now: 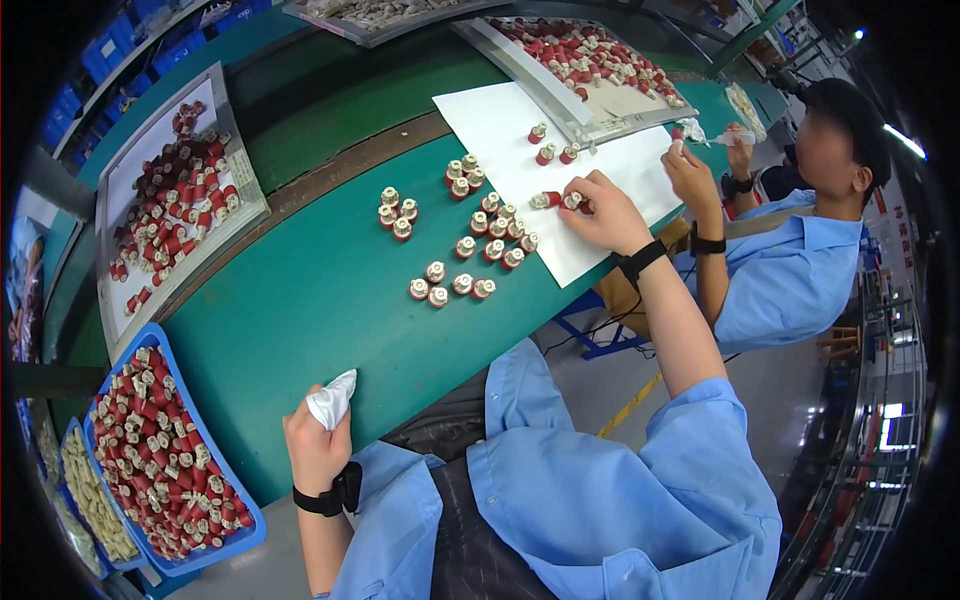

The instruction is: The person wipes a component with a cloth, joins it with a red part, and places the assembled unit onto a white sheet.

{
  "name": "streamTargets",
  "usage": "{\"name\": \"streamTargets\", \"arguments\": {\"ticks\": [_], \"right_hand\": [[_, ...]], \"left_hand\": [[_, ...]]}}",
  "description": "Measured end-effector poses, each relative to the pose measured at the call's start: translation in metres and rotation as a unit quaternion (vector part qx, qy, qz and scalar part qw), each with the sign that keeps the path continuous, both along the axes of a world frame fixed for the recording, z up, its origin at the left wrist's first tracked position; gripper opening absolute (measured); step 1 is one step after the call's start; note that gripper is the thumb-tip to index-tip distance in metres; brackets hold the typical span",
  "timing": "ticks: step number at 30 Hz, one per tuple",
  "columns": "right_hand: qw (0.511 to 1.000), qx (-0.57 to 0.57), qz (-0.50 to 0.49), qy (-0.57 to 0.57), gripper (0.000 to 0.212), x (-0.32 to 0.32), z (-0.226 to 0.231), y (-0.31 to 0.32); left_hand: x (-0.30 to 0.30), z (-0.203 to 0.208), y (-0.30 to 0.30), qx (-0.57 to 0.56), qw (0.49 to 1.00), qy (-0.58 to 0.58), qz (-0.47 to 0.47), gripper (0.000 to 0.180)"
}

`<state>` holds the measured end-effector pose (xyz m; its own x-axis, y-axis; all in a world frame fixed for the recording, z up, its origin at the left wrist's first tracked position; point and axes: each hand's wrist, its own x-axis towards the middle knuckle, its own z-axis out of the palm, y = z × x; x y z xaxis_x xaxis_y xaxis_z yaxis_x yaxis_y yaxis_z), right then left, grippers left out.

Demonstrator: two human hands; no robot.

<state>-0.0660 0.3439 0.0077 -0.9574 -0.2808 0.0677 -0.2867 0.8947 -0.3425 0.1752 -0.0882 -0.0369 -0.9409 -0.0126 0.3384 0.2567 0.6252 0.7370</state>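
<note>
Small red cylindrical parts with pale metallic tops stand in loose clusters point(495, 235) on the green worktable point(310, 320). Over the white sheet point(570, 255), my right hand point(607, 215) has its fingers closed around one such red cylindrical part point(573, 200). Another red part point(545, 200) lies on its side just left of those fingertips. A few more point(545, 154) stand upright farther back on the sheet. My left hand point(318, 450) grips a crumpled white cloth point(333, 400) near the table's front edge, apart from the parts.
A blue bin point(255, 530) heaped with red parts sits at the left. Framed trays of parts stand at the far left point(245, 190) and back right point(640, 125). A co-worker point(790, 260) in blue sits at my right, hands raised near the table.
</note>
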Motion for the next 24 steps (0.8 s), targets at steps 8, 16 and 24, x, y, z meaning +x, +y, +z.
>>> {"name": "streamTargets", "arguments": {"ticks": [8, 16, 24], "right_hand": [[0.993, 0.114, -0.004, 0.015, 0.031, 0.015, 0.006, -0.019], [0.981, 0.174, -0.01, 0.087, 0.05, 0.018, 0.006, -0.037], [0.974, 0.201, 0.064, 0.088, 0.034, 0.01, -0.001, -0.04]], "left_hand": [[0.002, -0.001, -0.002, -0.003, 1.0, 0.005, -0.004, 0.018], [0.0, -0.002, -0.003, -0.01, 1.0, 0.003, -0.009, 0.019], [0.004, 0.009, 0.0, -0.031, 0.998, -0.051, -0.007, 0.02]]}}
